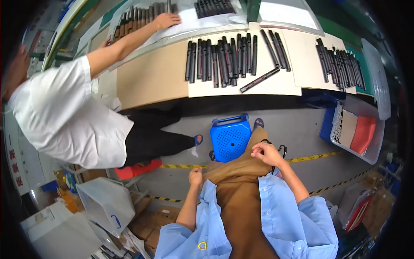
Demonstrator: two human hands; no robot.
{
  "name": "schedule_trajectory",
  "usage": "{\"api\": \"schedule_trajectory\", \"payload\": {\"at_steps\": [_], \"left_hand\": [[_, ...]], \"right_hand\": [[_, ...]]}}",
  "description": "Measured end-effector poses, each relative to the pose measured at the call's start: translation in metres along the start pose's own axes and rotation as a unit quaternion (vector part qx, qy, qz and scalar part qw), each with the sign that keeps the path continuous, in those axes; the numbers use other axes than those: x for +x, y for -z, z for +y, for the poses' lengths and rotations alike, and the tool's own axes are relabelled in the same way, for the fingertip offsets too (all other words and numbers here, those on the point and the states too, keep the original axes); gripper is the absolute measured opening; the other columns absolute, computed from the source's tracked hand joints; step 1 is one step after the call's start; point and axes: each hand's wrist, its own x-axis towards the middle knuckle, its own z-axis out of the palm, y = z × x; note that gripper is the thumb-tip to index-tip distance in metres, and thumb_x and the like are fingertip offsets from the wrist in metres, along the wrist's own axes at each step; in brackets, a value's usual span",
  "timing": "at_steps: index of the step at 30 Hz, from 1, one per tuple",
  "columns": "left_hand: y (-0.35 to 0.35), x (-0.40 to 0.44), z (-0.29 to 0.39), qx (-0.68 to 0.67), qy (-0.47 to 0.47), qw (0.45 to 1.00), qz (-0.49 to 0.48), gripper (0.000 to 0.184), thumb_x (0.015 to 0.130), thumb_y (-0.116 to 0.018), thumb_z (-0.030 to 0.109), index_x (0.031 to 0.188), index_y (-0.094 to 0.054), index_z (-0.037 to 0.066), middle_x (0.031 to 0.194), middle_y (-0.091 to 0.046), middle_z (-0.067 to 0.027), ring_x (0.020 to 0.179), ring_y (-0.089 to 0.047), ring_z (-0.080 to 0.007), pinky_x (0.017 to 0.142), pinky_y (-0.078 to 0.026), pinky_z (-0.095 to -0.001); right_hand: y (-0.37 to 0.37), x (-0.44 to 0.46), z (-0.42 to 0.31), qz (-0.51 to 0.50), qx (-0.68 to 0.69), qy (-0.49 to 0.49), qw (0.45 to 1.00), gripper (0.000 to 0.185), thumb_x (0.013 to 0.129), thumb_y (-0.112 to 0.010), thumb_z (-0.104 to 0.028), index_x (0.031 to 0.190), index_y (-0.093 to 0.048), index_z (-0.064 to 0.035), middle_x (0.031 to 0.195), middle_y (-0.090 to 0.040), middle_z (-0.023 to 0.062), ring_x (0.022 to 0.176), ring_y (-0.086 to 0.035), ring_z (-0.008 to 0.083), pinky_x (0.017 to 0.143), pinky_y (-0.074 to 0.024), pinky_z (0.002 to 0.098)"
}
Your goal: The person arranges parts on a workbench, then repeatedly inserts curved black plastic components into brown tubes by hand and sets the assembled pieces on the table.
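Seeing most black pen-like tubes (225,60) bunched on your tabletop (146,77), one askew; left hand (196,177) fingers curl, right hand (266,154) fingers bend loosely, can't tell if gripping.

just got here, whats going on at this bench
The person in the blue shirt has the left hand and right hand in front of the body, off the bench; whether either holds anything is unclear. Black sticks lie there in groups, one slantwise. A co-worker in a white top reaches over to brown-and-dark sticks.
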Motion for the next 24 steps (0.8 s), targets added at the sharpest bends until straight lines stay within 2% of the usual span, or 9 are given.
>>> {"api": "schedule_trajectory", "payload": {"at_steps": [2, 4, 7, 10, 13, 16, 17, 21, 24], "left_hand": [[0.001, 0.007, 0.011, -0.004, -0.016, 1.000, -0.002, 0.035, 0.083, -0.063, 0.037, 0.095, -0.068, 0.004, 0.088, -0.069, -0.0138, 0.085, -0.065, -0.0265, 0.078, -0.049, -0.0371], [-0.003, 0.014, 0.047, -0.033, -0.048, 0.998, 0.017, 0.035, 0.084, -0.063, 0.036, 0.095, -0.067, 0.003, 0.084, -0.068, -0.0133, 0.080, -0.064, -0.0252, 0.075, -0.049, -0.0358], [-0.004, 0.004, 0.114, -0.152, -0.042, 0.987, 0.029, 0.030, 0.085, -0.064, 0.031, 0.093, -0.066, 0.002, 0.076, -0.065, -0.0102, 0.071, -0.061, -0.0224, 0.071, -0.048, -0.0329], [-0.010, -0.018, 0.173, -0.234, -0.078, 0.969, 0.016, 0.020, 0.090, -0.058, 0.020, 0.095, -0.063, 0.001, 0.074, -0.061, 0.0002, 0.064, -0.056, -0.0120, 0.062, -0.046, -0.0264], [-0.019, -0.031, 0.203, -0.159, -0.207, 0.957, 0.125, 0.016, 0.088, -0.059, 0.014, 0.094, -0.063, 0.000, 0.083, -0.061, -0.0089, 0.074, -0.058, -0.0204, 0.071, -0.047, -0.0311], [0.005, -0.031, 0.244, -0.161, -0.287, 0.920, 0.212, 0.010, 0.087, -0.055, 0.005, 0.093, -0.061, -0.001, 0.090, -0.059, -0.0105, 0.079, -0.057, -0.0207, 0.074, -0.047, -0.0312], [0.015, -0.014, 0.245, -0.136, -0.341, 0.890, 0.271, 0.007, 0.089, -0.055, 0.003, 0.093, -0.059, 0.000, 0.091, -0.059, -0.0066, 0.078, -0.054, -0.0133, 0.072, -0.045, -0.0262], [0.073, 0.041, 0.276, -0.172, -0.332, 0.864, 0.336, 0.011, 0.091, -0.055, 0.007, 0.098, -0.059, 0.000, 0.088, -0.058, -0.0039, 0.079, -0.053, -0.0115, 0.070, -0.043, -0.0251], [0.106, 0.111, 0.299, -0.166, -0.399, 0.823, 0.369, 0.011, 0.090, -0.056, 0.008, 0.093, -0.060, -0.002, 0.089, -0.061, -0.0081, 0.078, -0.057, -0.0169, 0.069, -0.046, -0.0280]], "right_hand": [[0.024, -0.002, -0.020, 0.068, 0.030, -0.029, 0.997, 0.021, 0.080, -0.068, -0.015, 0.094, -0.065, 0.0000, 0.084, -0.068, 0.0104, 0.077, -0.066, 0.0202, 0.071, -0.0510, 0.0311], [0.058, 0.015, -0.006, 0.154, 0.002, 0.019, 0.988, 0.019, 0.081, -0.067, -0.014, 0.093, -0.065, 0.0005, 0.083, -0.068, 0.0113, 0.076, -0.066, 0.0210, 0.071, -0.0511, 0.0314], [0.113, 0.038, -0.002, 0.229, -0.006, 0.023, 0.973, 0.015, 0.082, -0.065, -0.010, 0.091, -0.065, 0.0017, 0.082, -0.068, 0.0133, 0.075, -0.066, 0.0205, 0.072, -0.0514, 0.0311], [0.164, 0.076, 0.007, 0.256, 0.002, 0.062, 0.965, 0.013, 0.084, -0.063, -0.009, 0.090, -0.064, 0.0020, 0.080, -0.067, 0.0121, 0.072, -0.064, 0.0178, 0.069, -0.0499, 0.0295], [0.210, 0.122, -0.023, 0.282, -0.029, 0.109, 0.953, 0.011, 0.086, -0.061, -0.008, 0.089, -0.064, 0.0019, 0.077, -0.065, 0.0099, 0.067, -0.059, 0.0159, 0.065, -0.0473, 0.0274], [0.227, 0.165, -0.042, 0.343, 0.008, 0.160, 0.926, 0.011, 0.086, -0.062, -0.009, 0.090, -0.064, 0.0013, 0.077, -0.065, 0.0072, 0.067, -0.058, 0.0122, 0.065, -0.0468, 0.0247], [0.228, 0.178, -0.048, 0.364, 0.030, 0.158, 0.918, 0.011, 0.087, -0.062, -0.009, 0.090, -0.064, 0.0012, 0.077, -0.064, 0.0060, 0.067, -0.057, 0.0110, 0.064, -0.0464, 0.0240], [0.213, 0.216, -0.048, 0.452, 0.100, 0.156, 0.873, 0.011, 0.089, -0.061, -0.010, 0.091, -0.064, 0.0008, 0.077, -0.063, 0.0017, 0.069, -0.055, 0.0068, 0.064, -0.0448, 0.0209], [0.202, 0.229, -0.030, 0.511, 0.119, 0.193, 0.829, 0.013, 0.089, -0.062, -0.012, 0.094, -0.064, 0.0004, 0.081, -0.063, 0.0018, 0.070, -0.054, 0.0057, 0.064, -0.0433, 0.0188]]}}
